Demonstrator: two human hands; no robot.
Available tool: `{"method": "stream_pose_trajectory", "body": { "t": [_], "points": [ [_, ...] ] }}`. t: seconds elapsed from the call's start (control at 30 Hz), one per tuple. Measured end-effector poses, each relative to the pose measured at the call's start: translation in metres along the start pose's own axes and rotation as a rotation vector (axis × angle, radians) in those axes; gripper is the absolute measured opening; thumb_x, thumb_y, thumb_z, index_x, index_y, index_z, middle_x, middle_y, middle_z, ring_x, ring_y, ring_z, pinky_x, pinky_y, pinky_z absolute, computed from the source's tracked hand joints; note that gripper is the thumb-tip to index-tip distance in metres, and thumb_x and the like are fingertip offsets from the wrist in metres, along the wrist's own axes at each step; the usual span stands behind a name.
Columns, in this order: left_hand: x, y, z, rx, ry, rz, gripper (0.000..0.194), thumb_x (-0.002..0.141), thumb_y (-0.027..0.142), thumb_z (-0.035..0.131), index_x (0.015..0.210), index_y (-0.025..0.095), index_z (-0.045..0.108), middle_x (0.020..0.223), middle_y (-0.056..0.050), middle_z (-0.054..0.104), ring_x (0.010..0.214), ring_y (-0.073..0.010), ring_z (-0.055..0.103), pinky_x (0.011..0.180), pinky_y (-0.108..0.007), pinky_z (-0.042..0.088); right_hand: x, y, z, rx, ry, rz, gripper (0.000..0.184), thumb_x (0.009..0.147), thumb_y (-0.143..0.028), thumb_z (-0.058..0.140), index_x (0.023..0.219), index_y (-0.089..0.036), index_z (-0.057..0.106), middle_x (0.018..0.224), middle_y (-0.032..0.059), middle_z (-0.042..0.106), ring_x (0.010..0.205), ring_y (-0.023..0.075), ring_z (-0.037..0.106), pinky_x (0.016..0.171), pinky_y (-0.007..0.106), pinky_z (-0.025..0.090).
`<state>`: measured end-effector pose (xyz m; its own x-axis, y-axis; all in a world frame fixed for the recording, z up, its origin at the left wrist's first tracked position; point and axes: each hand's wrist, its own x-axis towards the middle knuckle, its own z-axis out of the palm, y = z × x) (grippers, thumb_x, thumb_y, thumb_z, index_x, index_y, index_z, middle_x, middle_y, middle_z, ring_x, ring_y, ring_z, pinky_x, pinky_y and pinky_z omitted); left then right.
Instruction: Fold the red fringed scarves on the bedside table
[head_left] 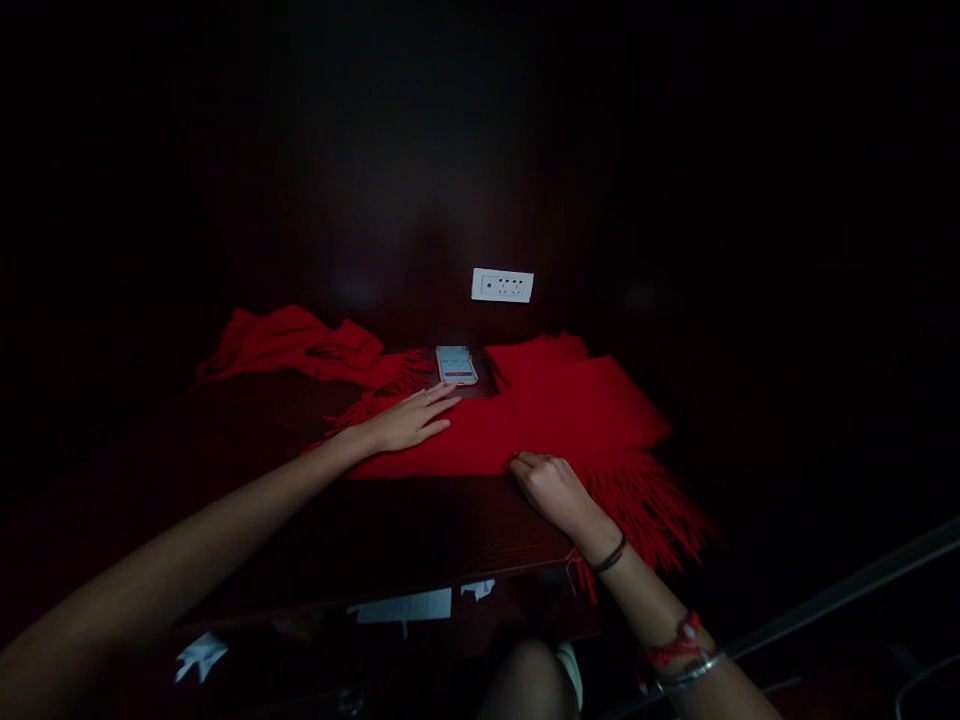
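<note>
A red fringed scarf (577, 400) lies partly folded on a dark wooden table (450, 520), its fringe hanging over the front edge at the right. My left hand (412, 420) rests flat on the scarf's left part, fingers stretched out toward the phone. At the scarf's near edge, my right hand (547, 485) has its fingers closed, pinching the cloth. Just beyond my left fingertips lies a phone (456, 366) with its screen lit. Its lower end is close to the scarf.
Another red fringed cloth (300, 345) lies crumpled at the back left. A white socket panel (502, 285) is on the dark wall behind. Below the tabletop, a sheet of paper (405, 606) and a crumpled white piece (201, 656) show. The surroundings are very dark.
</note>
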<state>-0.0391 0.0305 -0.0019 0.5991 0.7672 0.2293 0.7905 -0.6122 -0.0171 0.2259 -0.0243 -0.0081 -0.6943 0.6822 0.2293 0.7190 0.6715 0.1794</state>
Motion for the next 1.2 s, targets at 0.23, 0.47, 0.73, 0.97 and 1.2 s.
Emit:
{"method": "stream_pose_trajectory", "body": {
  "t": [0.23, 0.47, 0.73, 0.97, 1.2],
  "points": [
    [-0.054, -0.004, -0.009, -0.068, -0.229, 0.034, 0.043, 0.086, 0.037, 0.024, 0.127, 0.025, 0.025, 0.134, -0.004, 0.024, 0.122, -0.0184, 0.020, 0.097, -0.035, 0.019, 0.000, 0.001, 0.001, 0.004, 0.034, -0.006, 0.022, 0.084, -0.019, 0.033, 0.089, -0.016, 0.054, 0.086, 0.0068, 0.057, 0.078, 0.0132, 0.052, 0.068, 0.022, 0.036],
    [-0.061, 0.012, -0.029, -0.014, -0.092, 0.109, 0.040, 0.075, 0.031, 0.047, 0.114, 0.024, 0.044, 0.114, -0.005, 0.045, 0.100, -0.0171, 0.045, 0.085, -0.027, 0.035, 0.007, -0.001, 0.000, -0.040, 0.119, -0.040, 0.022, 0.084, -0.022, 0.034, 0.089, -0.015, 0.054, 0.082, 0.0061, 0.057, 0.077, 0.0142, 0.050, 0.071, 0.025, 0.036],
    [-0.058, 0.011, -0.028, -0.073, -0.101, 0.129, 0.050, 0.064, -0.001, 0.038, 0.108, 0.020, 0.046, 0.103, -0.002, 0.052, 0.096, -0.0128, 0.047, 0.084, -0.022, 0.033, 0.045, -0.043, -0.009, -0.059, 0.068, -0.192, 0.018, 0.083, -0.018, 0.037, 0.088, -0.015, 0.053, 0.083, 0.0065, 0.055, 0.079, 0.0152, 0.048, 0.071, 0.027, 0.035],
    [-0.059, 0.001, -0.029, -0.093, -0.049, 0.045, 0.016, 0.072, 0.017, 0.044, 0.085, 0.017, 0.053, 0.074, 0.000, 0.051, 0.068, -0.0116, 0.047, 0.064, -0.020, 0.037, 0.062, -0.065, 0.001, 0.229, 0.144, 0.063, 0.018, 0.080, -0.025, 0.042, 0.095, -0.016, 0.048, 0.090, 0.0056, 0.052, 0.080, 0.0125, 0.049, 0.067, 0.021, 0.036],
    [-0.060, 0.007, -0.026, -0.044, -0.002, 0.100, 0.019, 0.076, 0.022, 0.044, 0.093, 0.017, 0.050, 0.088, -0.003, 0.051, 0.079, -0.0132, 0.048, 0.072, -0.021, 0.036, 0.063, -0.063, 0.007, 0.299, 0.164, 0.061, 0.016, 0.081, -0.011, 0.036, 0.086, -0.014, 0.051, 0.081, 0.0052, 0.055, 0.075, 0.0117, 0.049, 0.068, 0.020, 0.035]
  ]
}}
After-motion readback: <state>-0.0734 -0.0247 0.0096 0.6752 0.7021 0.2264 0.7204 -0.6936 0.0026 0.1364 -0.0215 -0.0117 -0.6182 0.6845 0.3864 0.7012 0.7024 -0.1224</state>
